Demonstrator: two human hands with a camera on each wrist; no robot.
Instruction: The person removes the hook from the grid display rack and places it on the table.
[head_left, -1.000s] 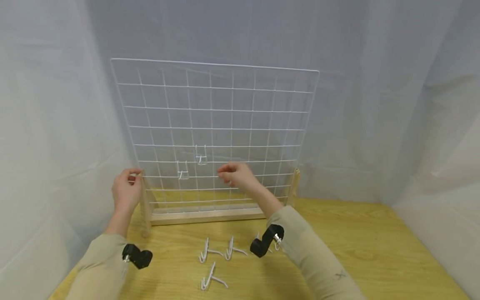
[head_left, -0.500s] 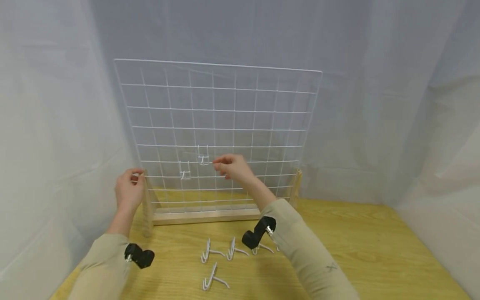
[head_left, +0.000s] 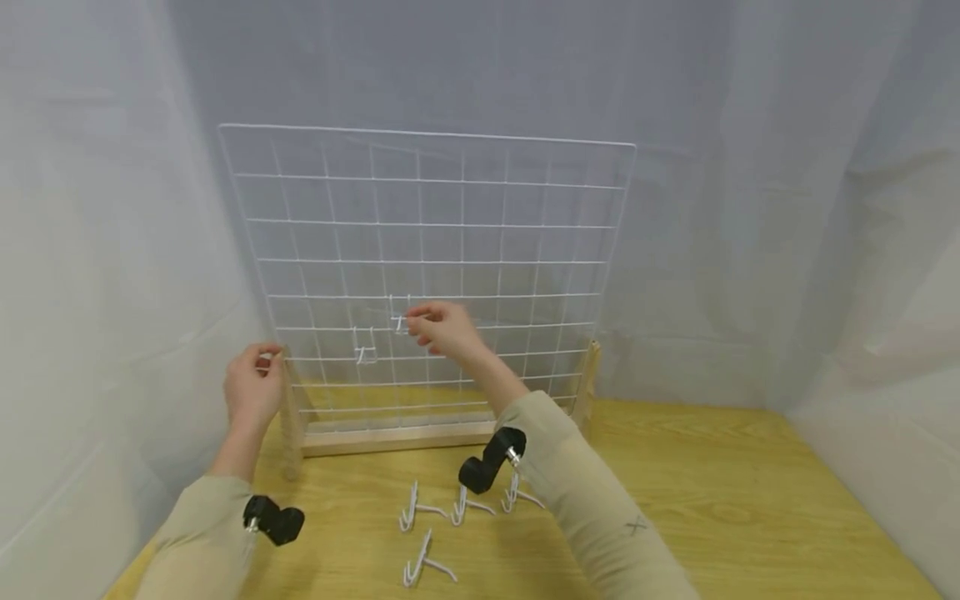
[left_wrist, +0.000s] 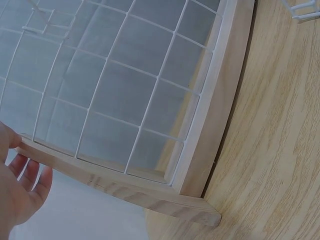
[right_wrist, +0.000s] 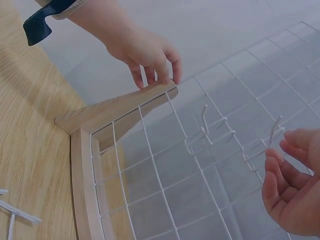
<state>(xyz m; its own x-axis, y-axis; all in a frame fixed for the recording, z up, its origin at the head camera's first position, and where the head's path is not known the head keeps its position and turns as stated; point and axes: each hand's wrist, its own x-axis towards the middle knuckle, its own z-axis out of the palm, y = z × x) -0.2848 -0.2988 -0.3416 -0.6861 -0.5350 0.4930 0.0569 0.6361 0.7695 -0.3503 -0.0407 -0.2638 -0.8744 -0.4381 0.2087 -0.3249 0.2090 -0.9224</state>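
We have the upper hook on the wire grid, the right hand at it, thumb and fingers nearly together; whether they grip it, we cannot tell. A lower hook hangs nearby. The left hand grips the wooden stand. Four loose hooks lie on the table.

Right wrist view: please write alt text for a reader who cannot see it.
A right hand is at one of two white hooks on a white wire grid, while the left hand holds one side of its wooden stand. Part of another hook shows on the table.
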